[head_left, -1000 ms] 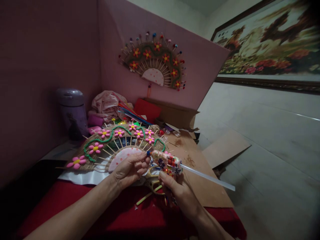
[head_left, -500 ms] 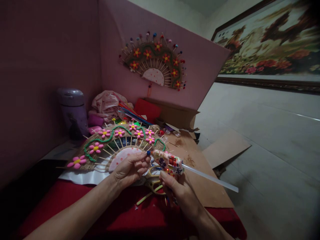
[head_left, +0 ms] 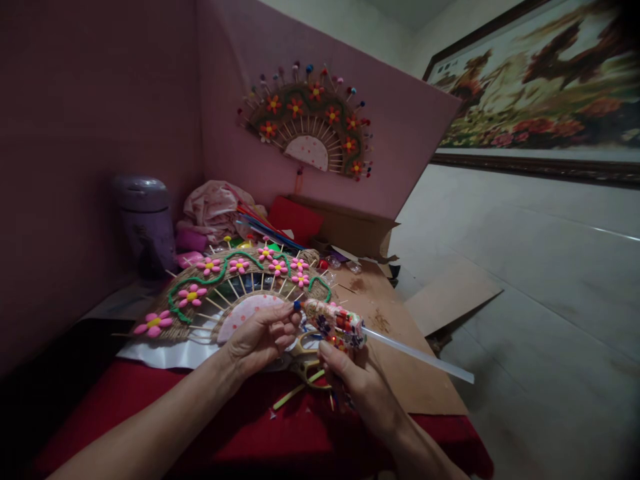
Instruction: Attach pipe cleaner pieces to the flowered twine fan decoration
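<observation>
Between the fingertips of my left hand (head_left: 265, 337) is a small blue pompom (head_left: 297, 305). My right hand (head_left: 357, 380) is wrapped round the handle of a glue gun (head_left: 335, 320) covered in patterned cloth, a small red light glowing on it. Its nozzle points left and meets or nearly meets the pompom. A long translucent glue stick (head_left: 420, 355) juts from its back. Behind my left hand lies a half-round fan (head_left: 200, 287) of twine and sticks, with pink flowers, a green wavy strip and a dotted white centre. Scissors (head_left: 305, 363) lie beneath my hands, partly hidden.
Cardboard (head_left: 400, 353) covers the table's right side over a red cloth (head_left: 210, 427). A purple flask (head_left: 147, 227) stands at the back left, beside pink fabric (head_left: 217, 207) and a red sheet (head_left: 296, 220). A finished-looking fan (head_left: 307, 127) hangs on the pink panel.
The glue gun has tilted very slightly, its glue stick's end shifting a little left. My left hand and the pompom stay almost still.
</observation>
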The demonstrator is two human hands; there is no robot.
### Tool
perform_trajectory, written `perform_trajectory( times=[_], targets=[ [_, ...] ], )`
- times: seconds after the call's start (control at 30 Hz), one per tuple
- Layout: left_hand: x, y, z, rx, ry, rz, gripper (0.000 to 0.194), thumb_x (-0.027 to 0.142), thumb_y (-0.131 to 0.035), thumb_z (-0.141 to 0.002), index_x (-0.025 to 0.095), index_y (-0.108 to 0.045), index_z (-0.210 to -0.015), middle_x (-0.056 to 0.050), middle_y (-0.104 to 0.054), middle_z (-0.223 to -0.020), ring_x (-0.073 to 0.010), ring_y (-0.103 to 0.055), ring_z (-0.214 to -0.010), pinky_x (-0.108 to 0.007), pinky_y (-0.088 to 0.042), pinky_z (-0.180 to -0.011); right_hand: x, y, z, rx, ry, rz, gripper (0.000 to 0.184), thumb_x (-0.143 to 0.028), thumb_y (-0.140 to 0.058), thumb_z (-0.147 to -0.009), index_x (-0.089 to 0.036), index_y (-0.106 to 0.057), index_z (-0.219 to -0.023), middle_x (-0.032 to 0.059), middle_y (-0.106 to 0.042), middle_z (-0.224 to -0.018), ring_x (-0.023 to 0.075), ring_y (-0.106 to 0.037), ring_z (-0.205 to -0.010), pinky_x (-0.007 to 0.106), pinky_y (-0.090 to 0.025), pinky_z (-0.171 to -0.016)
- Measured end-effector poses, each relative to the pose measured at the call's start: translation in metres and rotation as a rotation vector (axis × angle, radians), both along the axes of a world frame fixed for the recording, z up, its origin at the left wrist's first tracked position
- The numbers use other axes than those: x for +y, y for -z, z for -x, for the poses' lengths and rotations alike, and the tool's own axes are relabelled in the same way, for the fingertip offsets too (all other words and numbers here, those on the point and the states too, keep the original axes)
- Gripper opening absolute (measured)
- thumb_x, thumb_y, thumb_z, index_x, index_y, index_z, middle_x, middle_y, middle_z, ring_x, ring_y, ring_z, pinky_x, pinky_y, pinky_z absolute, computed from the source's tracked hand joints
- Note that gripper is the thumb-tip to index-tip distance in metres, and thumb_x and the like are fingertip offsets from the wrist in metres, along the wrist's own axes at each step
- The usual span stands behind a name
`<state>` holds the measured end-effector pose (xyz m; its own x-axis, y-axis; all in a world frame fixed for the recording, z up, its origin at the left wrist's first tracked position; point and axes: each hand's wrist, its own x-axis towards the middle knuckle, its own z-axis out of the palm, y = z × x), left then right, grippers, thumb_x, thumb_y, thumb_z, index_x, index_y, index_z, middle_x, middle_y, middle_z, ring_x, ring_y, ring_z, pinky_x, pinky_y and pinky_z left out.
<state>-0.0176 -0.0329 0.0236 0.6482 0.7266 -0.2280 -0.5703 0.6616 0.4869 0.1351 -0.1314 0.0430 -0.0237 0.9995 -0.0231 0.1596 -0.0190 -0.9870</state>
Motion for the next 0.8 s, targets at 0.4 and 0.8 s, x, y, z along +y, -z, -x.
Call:
perform_trajectory(
  times=[0.4, 0.8],
  targets=[
    [-0.0011, -0.0006, 0.0004, -0.010, 0.007, -0.019, 0.009, 0.005, -0.054, -0.079, 0.008, -0.056, -0.070, -0.004, -0.055, -0.061, -0.0035, -0.045, -0.043, -0.012, -0.031, -0.035, 0.0016, 0.0029, 0.0006, 0.127, -0.007, -0.013, 0.032, -0.047, -0.059, -0.077, -0.018, -0.059, -0.064, -0.0032, -0.044, -0.048, 0.0114, -0.044, -0.050, 0.023, -0.038, -0.047],
    [-0.0002, 0.0002, 0.0004, -0.002, -0.006, -0.013, 0.010, 0.005, -0.051, -0.080, 0.008, -0.055, -0.072, -0.003, -0.055, -0.061, -0.0036, -0.045, -0.042, -0.012, -0.033, -0.035, 0.0019, 0.0063, 0.0013, 0.074, 0.007, 0.055, 0.037, -0.050, -0.053, -0.081, -0.016, -0.051, -0.067, -0.0057, -0.042, -0.051, 0.0045, -0.034, -0.037, 0.021, -0.027, -0.036]
  ],
)
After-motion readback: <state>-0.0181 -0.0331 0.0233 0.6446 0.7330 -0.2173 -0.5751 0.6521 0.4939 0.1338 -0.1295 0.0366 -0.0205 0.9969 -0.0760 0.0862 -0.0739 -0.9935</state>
